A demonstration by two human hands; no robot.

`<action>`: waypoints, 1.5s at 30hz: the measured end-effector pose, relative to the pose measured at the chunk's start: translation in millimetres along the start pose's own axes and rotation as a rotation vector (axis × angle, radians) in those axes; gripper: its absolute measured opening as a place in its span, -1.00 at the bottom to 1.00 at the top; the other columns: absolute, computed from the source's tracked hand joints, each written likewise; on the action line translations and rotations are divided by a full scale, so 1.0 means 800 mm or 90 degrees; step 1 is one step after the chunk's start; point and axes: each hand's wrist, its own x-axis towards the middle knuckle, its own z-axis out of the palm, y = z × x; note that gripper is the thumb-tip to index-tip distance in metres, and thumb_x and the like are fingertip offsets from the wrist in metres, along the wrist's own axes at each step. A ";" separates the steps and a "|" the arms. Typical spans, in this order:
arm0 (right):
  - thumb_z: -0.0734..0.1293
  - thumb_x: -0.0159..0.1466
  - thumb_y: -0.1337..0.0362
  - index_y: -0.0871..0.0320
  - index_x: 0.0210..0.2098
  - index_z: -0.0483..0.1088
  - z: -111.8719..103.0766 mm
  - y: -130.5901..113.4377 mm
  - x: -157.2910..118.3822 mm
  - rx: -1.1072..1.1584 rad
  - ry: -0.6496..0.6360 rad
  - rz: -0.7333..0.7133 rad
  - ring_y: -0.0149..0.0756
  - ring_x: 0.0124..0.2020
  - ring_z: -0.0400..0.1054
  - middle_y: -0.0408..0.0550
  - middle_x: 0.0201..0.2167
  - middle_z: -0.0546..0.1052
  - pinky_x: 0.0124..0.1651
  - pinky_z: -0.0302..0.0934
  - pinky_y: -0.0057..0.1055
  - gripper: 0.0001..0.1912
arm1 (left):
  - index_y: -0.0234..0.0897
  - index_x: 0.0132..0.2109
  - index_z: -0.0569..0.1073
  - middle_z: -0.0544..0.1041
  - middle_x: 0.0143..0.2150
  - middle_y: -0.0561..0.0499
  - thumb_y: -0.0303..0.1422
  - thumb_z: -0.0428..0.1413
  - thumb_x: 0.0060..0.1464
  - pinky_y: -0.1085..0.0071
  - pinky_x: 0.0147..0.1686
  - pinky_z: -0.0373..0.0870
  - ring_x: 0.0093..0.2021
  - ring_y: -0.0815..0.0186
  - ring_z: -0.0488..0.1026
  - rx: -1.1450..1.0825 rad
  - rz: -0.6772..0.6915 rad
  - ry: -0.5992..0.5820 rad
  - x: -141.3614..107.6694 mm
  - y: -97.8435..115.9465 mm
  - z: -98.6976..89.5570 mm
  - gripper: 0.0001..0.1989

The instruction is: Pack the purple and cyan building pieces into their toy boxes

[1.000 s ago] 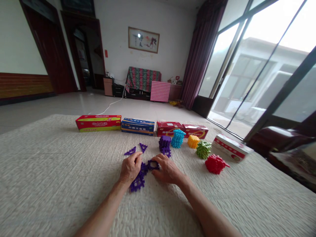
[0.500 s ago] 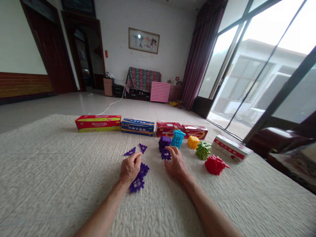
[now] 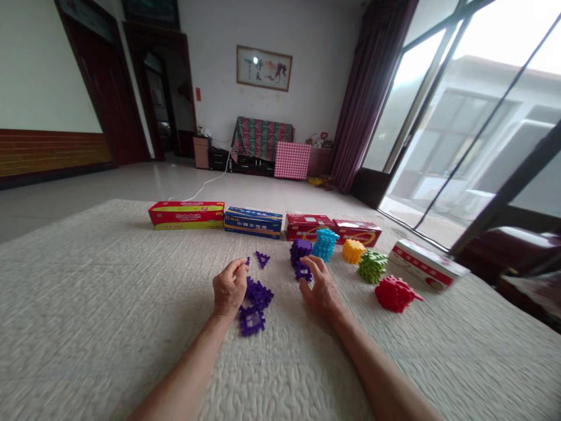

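My left hand [image 3: 230, 287] is closed in a pinch at a purple triangle piece [image 3: 248, 261], mostly hidden behind the fingers. Just beyond lies another purple triangle piece [image 3: 262, 259], flat on the quilted mat. Below my left hand, several toothed purple pieces [image 3: 258, 294] lie together, with an open-framed purple square [image 3: 252, 321] nearest me. My right hand [image 3: 321, 285] has its thumb and forefinger curved around a toothed purple square piece [image 3: 303, 271]. That piece is in front of a stack of purple pieces [image 3: 301, 250].
Stacks of blue [image 3: 325, 245], yellow [image 3: 353, 251], green [image 3: 372, 266] and red [image 3: 395, 293] pieces run off to the right. Behind stand a red-and-green box [image 3: 187, 216], a blue box [image 3: 253, 223] and two red boxes [image 3: 309, 226]. A white-and-red box [image 3: 427, 266] sits at right.
My left hand has moved up slightly to the triangle piece, uncovering more of the purple pieces below it. My right hand stays at the square piece. The whole view has shifted slightly.
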 end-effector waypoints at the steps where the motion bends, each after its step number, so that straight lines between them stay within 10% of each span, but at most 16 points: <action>1: 0.22 0.11 0.45 0.10 0.05 0.26 0.001 -0.007 0.000 0.014 -0.014 -0.009 -0.15 0.06 0.28 0.07 0.01 0.34 0.10 0.23 -0.12 -0.50 | -0.26 -0.21 0.54 0.63 -0.31 -0.02 -0.33 -0.04 0.08 0.41 -0.21 0.48 -0.27 0.26 0.58 0.016 -0.010 0.027 0.004 -0.005 -0.003 -0.73; 8: 0.24 0.18 0.40 0.12 0.05 0.26 0.014 -0.057 -0.007 0.111 -0.214 -0.085 -0.20 0.01 0.33 0.07 0.02 0.40 0.08 0.24 -0.20 -0.58 | -0.35 -0.01 0.47 0.51 0.02 -0.20 -0.44 -0.01 0.03 0.23 0.11 0.30 0.08 0.14 0.41 0.240 0.051 -0.066 0.018 -0.036 -0.007 -0.64; 21: 0.36 0.12 0.31 0.13 0.05 0.30 0.020 -0.084 -0.009 0.097 -0.294 -0.094 -0.13 0.04 0.29 0.04 0.00 0.45 0.12 0.12 -0.15 -0.51 | -0.24 -0.19 0.55 0.59 -0.19 -0.03 -0.46 0.02 0.05 0.35 -0.03 0.38 -0.14 0.27 0.50 0.177 0.142 -0.218 0.007 -0.024 0.004 -0.76; 34: 0.41 0.07 0.37 0.17 0.00 0.33 0.026 -0.064 -0.006 0.133 -0.267 -0.032 -0.16 -0.12 0.36 0.03 -0.16 0.46 -0.04 0.26 -0.23 -0.51 | -0.26 -0.24 0.55 0.59 -0.25 -0.02 -0.55 0.06 -0.05 0.37 -0.10 0.43 -0.22 0.29 0.53 0.078 0.033 -0.090 0.012 -0.027 0.007 -0.76; 45: 0.27 0.01 0.54 0.11 -0.05 0.35 0.031 -0.061 -0.003 0.201 -0.162 0.024 -0.40 -0.38 0.30 -0.10 -0.25 0.37 -0.27 0.27 -0.40 -0.50 | -0.23 -0.24 0.55 0.58 -0.24 -0.02 -0.44 0.09 0.04 0.37 -0.07 0.41 -0.17 0.28 0.51 0.050 0.160 -0.226 0.006 -0.010 0.001 -0.84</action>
